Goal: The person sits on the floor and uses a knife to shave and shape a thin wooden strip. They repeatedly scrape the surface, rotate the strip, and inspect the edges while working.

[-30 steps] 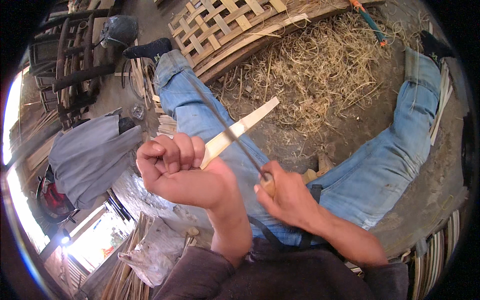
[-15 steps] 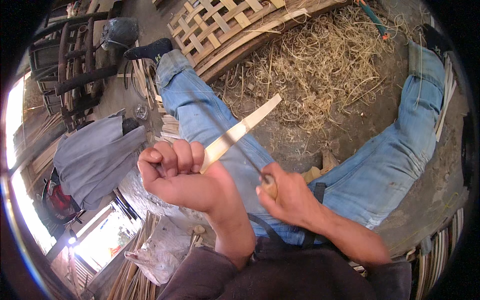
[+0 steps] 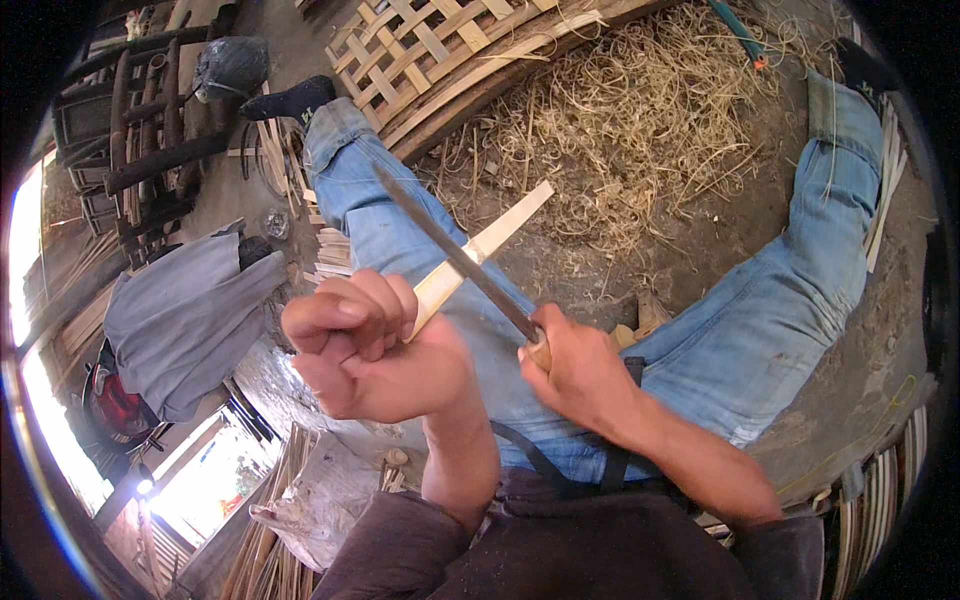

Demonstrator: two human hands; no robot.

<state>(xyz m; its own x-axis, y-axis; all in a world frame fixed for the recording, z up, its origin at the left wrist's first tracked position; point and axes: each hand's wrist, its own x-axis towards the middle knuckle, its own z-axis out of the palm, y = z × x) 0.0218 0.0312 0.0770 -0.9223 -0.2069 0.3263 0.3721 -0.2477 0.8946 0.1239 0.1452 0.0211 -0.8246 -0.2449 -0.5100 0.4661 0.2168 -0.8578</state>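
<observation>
My left hand (image 3: pixel 392 365) is closed around the lower end of a pale, flat bamboo strip (image 3: pixel 512 219), which slants up and away to the right. My right hand (image 3: pixel 590 380) grips the wooden handle of a long knife (image 3: pixel 415 212). Its dark, narrow blade points up and to the left and crosses the strip around the middle. Whether the edge touches the strip, I cannot tell. Both lie above my outstretched left leg (image 3: pixel 370 200) in blue jeans.
A heap of thin curly shavings (image 3: pixel 620 150) lies between my legs. Beyond it, a woven bamboo lattice (image 3: pixel 430 50) rests along a wooden beam. A teal-handled tool (image 3: pixel 738 35) lies at the far right. A grey cloth (image 3: pixel 190 310) and bundled sticks (image 3: pixel 265 540) are on my left.
The knife blade, blurred before, shows sharply now and has shifted slightly against the strip. My left hand has turned a little, its thumb moving away from the curled fingers.
</observation>
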